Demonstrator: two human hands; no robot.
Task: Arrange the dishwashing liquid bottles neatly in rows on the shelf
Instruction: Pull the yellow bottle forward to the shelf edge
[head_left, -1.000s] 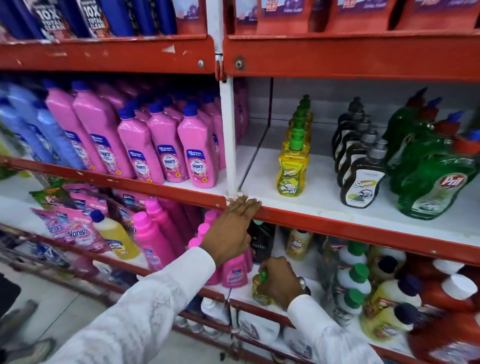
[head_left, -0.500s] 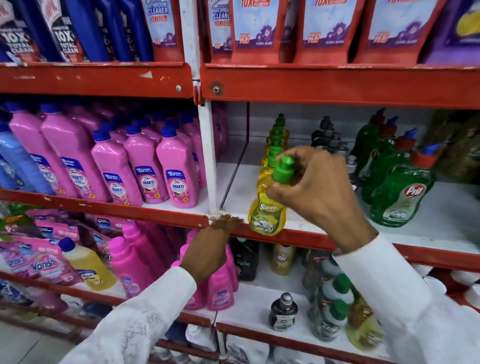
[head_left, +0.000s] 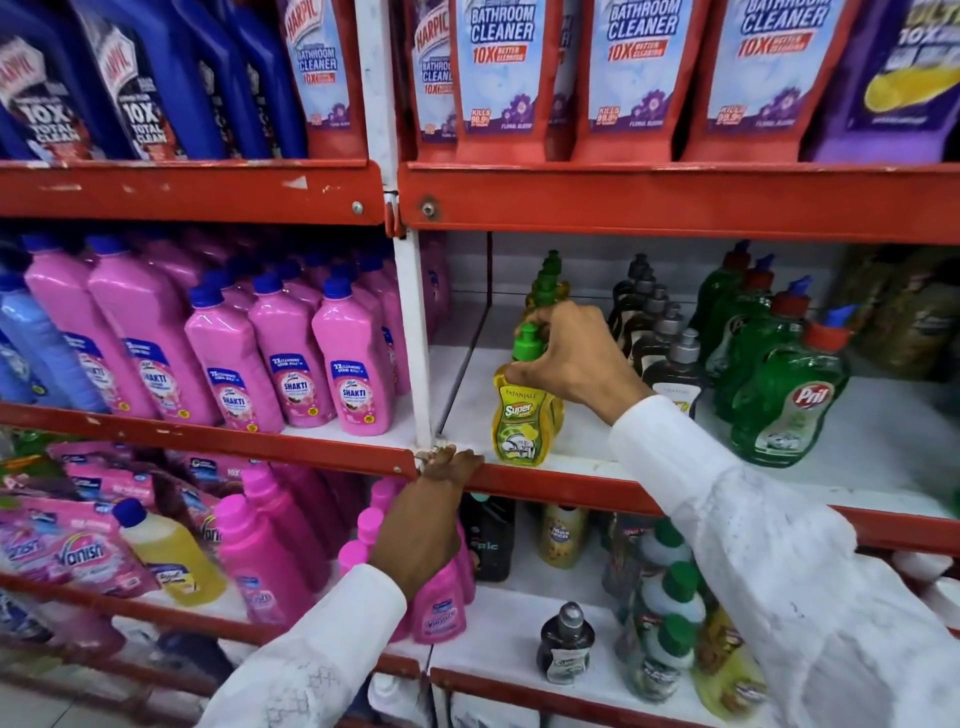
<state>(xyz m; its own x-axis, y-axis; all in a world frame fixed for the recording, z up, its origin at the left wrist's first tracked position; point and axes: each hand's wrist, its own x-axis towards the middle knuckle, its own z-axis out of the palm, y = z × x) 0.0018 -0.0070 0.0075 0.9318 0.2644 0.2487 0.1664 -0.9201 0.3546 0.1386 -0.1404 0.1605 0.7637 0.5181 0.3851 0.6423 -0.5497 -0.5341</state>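
Observation:
A yellow Super bottle (head_left: 522, 423) with a green cap stands at the front of the white middle shelf (head_left: 862, 462). My right hand (head_left: 574, 356) grips it around the neck, just under the cap. Behind it runs a row of more yellow bottles (head_left: 548, 280) with green caps. To the right stand a row of dark bottles (head_left: 670, 364) with grey pump tops and a row of green Pril bottles (head_left: 784, 400). My left hand (head_left: 428, 512) holds the red front lip of the shelf (head_left: 561, 491) by the white upright post.
Pink Shakti bottles (head_left: 291, 364) fill the left bay. Harpic bathroom cleaner packs (head_left: 519, 78) sit on the top shelf. The lower shelf holds a small dark bottle (head_left: 565, 644), green-capped bottles (head_left: 662, 613), pink bottles (head_left: 270, 556) and Vanish pouches (head_left: 67, 551).
My right hand lifted a yellow bottle from the lower shelf up to the middle shelf and set it down at the front of the yellow row. My left hand stayed on the shelf lip.

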